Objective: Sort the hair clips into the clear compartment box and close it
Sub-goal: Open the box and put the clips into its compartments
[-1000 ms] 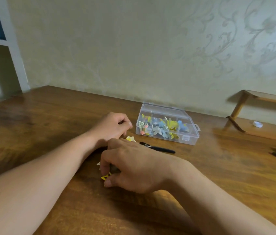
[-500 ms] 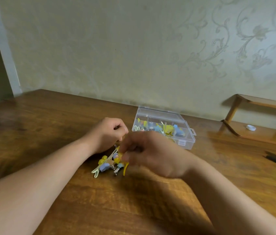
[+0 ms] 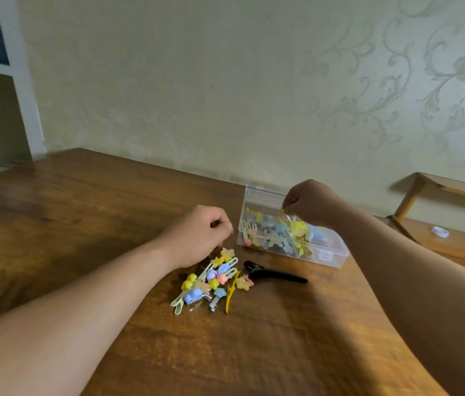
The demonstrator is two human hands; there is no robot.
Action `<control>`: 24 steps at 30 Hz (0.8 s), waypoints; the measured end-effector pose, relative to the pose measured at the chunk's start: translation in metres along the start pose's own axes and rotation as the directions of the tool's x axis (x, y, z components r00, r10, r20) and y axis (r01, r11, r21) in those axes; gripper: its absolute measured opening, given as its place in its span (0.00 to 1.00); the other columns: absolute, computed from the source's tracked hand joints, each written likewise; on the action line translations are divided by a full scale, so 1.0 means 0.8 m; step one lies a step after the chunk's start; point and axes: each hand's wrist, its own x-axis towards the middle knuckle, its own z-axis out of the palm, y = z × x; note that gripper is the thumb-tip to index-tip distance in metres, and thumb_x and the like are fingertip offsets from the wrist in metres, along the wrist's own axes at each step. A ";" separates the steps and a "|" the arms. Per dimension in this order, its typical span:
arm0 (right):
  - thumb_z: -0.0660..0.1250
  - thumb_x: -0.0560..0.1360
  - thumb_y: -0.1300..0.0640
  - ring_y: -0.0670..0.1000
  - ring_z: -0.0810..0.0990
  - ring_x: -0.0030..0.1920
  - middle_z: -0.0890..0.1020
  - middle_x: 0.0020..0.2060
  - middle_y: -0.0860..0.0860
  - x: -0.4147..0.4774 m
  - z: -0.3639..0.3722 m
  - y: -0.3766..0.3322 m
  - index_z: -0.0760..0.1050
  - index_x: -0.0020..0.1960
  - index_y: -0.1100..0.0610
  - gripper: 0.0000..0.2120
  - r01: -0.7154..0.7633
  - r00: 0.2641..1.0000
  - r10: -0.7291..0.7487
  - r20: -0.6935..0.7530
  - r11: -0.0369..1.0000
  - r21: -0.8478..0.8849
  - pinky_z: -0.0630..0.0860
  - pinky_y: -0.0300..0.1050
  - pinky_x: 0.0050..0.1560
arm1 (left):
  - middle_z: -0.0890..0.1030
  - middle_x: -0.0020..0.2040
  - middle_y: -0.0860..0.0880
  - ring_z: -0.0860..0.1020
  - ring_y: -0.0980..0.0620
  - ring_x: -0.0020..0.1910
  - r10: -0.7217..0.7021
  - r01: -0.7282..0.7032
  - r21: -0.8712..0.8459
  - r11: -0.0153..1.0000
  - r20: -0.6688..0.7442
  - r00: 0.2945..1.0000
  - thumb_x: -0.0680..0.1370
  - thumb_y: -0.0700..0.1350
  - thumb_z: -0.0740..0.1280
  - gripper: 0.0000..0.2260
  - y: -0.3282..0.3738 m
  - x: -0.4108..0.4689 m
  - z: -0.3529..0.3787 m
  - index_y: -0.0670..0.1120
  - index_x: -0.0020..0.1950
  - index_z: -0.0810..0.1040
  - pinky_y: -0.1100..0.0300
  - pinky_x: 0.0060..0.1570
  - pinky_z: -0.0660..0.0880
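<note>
R hand [image 3: 308,201] grip pinches yellow clip [image 3: 288,215] over box [image 3: 331,254], long axis down-right; L hand [image 3: 197,232] grip unclear.

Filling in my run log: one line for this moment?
right hand: pinching yellow clip over clear box | left hand: curled by clip pile | black clip: on table

Clear box [image 3: 328,254] partly behind right hand [image 3: 310,201]
</note>
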 end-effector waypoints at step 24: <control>0.73 0.79 0.54 0.35 0.80 0.43 0.84 0.41 0.37 -0.180 0.021 -0.046 0.85 0.49 0.43 0.06 0.298 0.940 -0.324 0.105 0.932 0.207 0.71 0.30 0.40 | 0.84 0.49 0.59 0.80 0.61 0.50 0.006 -0.006 0.033 0.999 -0.005 1.000 0.86 0.49 0.65 0.09 0.003 -0.006 0.000 0.54 0.52 0.85 0.60 0.45 0.74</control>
